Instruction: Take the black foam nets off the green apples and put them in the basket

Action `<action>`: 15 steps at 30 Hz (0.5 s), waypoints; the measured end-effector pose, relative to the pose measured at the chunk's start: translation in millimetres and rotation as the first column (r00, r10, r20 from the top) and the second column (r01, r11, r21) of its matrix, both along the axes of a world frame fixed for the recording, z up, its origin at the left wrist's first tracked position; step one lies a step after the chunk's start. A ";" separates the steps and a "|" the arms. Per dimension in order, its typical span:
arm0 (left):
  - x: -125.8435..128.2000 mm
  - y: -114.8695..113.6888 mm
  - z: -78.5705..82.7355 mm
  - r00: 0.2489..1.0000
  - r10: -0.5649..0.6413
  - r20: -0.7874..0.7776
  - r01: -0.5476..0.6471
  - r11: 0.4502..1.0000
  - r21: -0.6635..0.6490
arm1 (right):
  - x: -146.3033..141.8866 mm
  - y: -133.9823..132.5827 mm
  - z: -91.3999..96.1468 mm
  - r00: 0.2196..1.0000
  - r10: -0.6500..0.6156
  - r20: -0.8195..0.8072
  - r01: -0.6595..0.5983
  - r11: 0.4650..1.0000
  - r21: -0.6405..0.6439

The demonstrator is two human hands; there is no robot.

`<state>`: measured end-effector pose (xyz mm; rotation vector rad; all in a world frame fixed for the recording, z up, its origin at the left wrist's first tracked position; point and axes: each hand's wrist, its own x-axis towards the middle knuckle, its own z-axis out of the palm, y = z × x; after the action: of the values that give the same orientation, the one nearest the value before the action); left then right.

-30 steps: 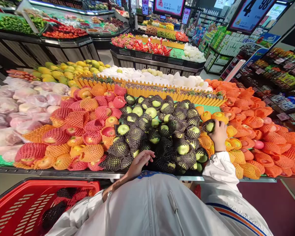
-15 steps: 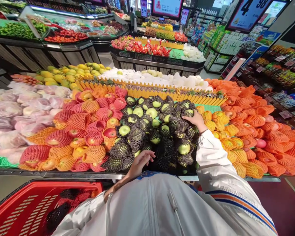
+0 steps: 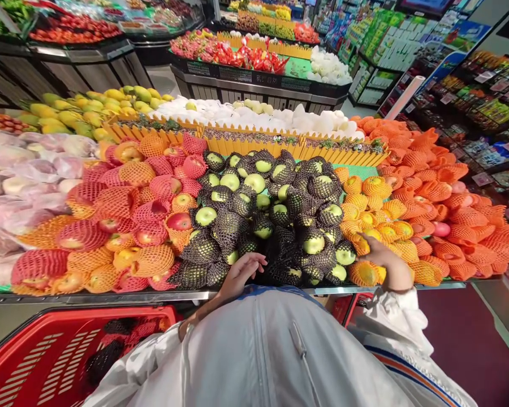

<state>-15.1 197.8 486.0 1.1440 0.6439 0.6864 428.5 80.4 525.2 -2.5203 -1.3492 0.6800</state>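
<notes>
Green apples (image 3: 253, 183) in black foam nets fill the middle of the display, several with bare tops showing. My left hand (image 3: 242, 273) hovers at the near edge of this pile, fingers loosely bent and holding nothing. To the right, my right hand (image 3: 385, 259) is over the orange-yellow fruit (image 3: 379, 185) in yellow nets, beside the nearest green apple (image 3: 345, 254). Its fingers are stretched out and apart, and I see nothing in it. Whether its fingertips touch the fruit beneath, I cannot tell.
Left lie red apples (image 3: 179, 221) in pink and orange nets; right, fruit in orange nets (image 3: 470, 215). A yellow picket divider (image 3: 250, 141) crosses behind. A red shopping basket (image 3: 21, 350) with netted fruit stands lower left. The metal display edge (image 3: 123, 298) runs before me.
My right hand has left the green apples at the upper right of their pile and come nearer and rightward, over the yellow-netted fruit. My left hand stays almost in place. The view has tipped down.
</notes>
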 end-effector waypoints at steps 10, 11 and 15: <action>0.6 6.9 12.3 0.965 -0.166 -0.206 0.231 0.907 0.353 | -59.6 -14.9 -51.0 0.991 -0.083 0.108 0.080 0.996 0.034; 0.5 8.4 16.5 0.942 -0.182 -0.281 0.291 0.860 0.419 | -54.7 -14.4 -48.2 0.993 -0.079 0.093 0.076 0.997 0.033; 2.9 11.0 18.7 0.826 -0.249 -0.505 0.485 0.770 0.413 | -50.3 -10.7 -28.7 0.993 -0.090 0.076 0.086 0.995 0.050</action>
<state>-12.2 208.8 504.7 1.9198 0.5681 0.2522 378.3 69.8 496.4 -2.5764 -1.2543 0.5309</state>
